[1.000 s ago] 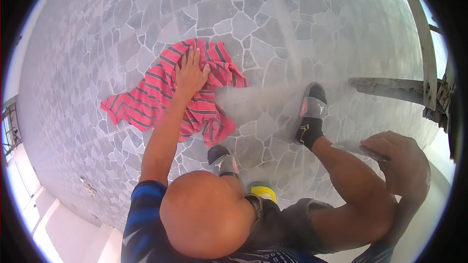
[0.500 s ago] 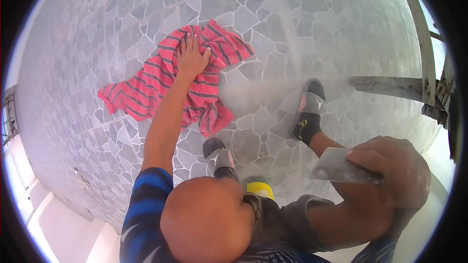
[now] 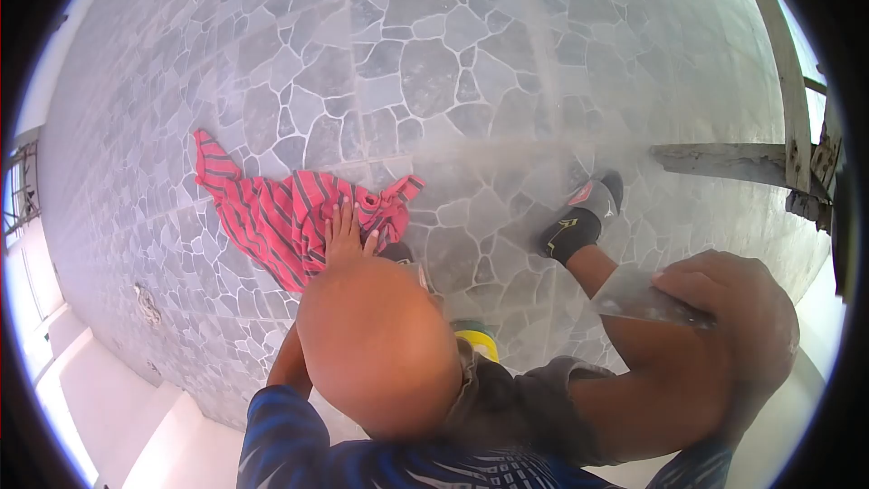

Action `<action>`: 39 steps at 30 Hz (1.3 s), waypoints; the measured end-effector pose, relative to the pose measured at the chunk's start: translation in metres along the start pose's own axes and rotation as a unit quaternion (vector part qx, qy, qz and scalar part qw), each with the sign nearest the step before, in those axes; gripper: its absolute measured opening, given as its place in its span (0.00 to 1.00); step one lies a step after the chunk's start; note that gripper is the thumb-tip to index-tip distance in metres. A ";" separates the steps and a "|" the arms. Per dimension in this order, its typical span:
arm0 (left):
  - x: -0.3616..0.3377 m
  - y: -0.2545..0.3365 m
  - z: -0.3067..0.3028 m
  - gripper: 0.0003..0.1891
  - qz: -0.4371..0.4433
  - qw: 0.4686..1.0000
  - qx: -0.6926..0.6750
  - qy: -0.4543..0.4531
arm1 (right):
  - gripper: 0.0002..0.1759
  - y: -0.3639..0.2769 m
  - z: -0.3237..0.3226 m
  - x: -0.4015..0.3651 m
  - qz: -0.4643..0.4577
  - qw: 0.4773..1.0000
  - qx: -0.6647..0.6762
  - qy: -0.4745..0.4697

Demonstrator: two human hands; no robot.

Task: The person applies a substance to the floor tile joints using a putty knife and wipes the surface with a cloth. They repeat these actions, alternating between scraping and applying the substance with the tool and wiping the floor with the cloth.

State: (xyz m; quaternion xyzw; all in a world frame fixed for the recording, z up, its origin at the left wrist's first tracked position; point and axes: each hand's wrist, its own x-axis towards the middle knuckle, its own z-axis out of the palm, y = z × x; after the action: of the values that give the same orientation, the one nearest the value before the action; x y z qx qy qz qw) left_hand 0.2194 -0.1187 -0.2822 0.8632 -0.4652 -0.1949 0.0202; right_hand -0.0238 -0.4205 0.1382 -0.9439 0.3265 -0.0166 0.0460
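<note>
My left hand (image 3: 344, 237) lies flat on a crumpled red cloth (image 3: 272, 217) with dark stripes, which looks like a shirt. Its fingers are stretched out, pressing the fabric against the floor close to my foot; the wrist is hidden behind my bent knee. At the right, over my other knee, my right hand (image 3: 692, 282) is closed on a flat grey plate (image 3: 644, 297), a thin rectangular piece like a scraper blade. Dust or smears mark the plate.
The floor (image 3: 444, 72) is grey with a stone pattern and pale joints, dusty in places. Wooden beams (image 3: 724, 161) stand at the right. Near my feet is a yellow-banded object (image 3: 480, 342), partly hidden. One sandaled foot (image 3: 584, 217) is forward. White ledges (image 3: 109, 371) edge the lower left.
My left hand has drawn the striped cloth back toward my body, and the cloth has bunched up and shifted. My right hand keeps the plate in nearly the same place.
</note>
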 end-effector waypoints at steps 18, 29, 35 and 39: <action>0.155 0.014 -0.043 0.34 0.081 0.987 0.087 0.104 | 0.20 0.065 0.024 -0.035 0.008 0.992 0.065 -0.111; 0.103 0.030 -0.019 0.35 0.037 0.995 0.013 0.096 | 0.18 0.054 0.053 -0.029 -0.008 0.989 0.074 -0.125; 0.340 -0.002 -0.056 0.37 0.024 0.978 0.056 0.201 | 0.17 0.059 0.062 -0.013 0.001 0.986 0.073 -0.150; 0.438 -0.016 -0.093 0.41 -0.051 0.987 0.088 0.123 | 0.17 0.060 0.061 -0.006 0.007 0.986 0.067 -0.153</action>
State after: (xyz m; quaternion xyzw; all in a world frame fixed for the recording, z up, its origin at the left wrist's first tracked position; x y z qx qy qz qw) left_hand 0.4800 -0.4788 -0.3387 0.9019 -0.4294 -0.0461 -0.0086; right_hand -0.0612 -0.4590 0.0721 -0.9281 0.3199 0.1062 0.1582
